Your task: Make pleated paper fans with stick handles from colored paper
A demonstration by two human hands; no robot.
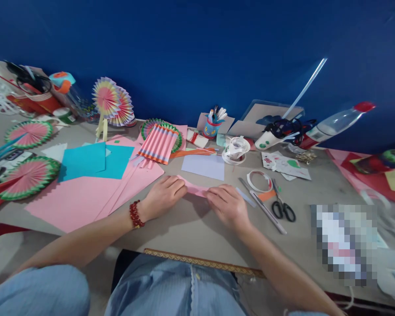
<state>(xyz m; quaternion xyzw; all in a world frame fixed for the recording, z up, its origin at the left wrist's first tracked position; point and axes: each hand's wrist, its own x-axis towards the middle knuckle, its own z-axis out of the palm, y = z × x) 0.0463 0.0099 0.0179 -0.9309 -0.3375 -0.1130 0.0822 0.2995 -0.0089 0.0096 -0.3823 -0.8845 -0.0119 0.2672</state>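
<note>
A narrow strip of pink paper (196, 189) stretches between my two hands, just above the table near its front middle. My left hand (164, 195) grips the strip's left end with bent fingers; a red bead bracelet is on that wrist. At the other end, my right hand (228, 205) is closed on the paper, its fingers pressed together. Behind the strip lies a pale lilac sheet (203, 166). To the left, a pleated pink paper piece (160, 144) with orange and purple edges rests on other papers. Close to my right hand lies a grey, pen-like cutter (268, 212).
Black-handled scissors (283, 210) and a tape roll (260, 181) lie on the right. Large pink sheets (75, 202) and blue sheets (85, 162) spread on the left. Paper fans (105, 97), a decorated pen cup (212, 127) and a tilted plastic bottle (337, 124) stand along the blue wall.
</note>
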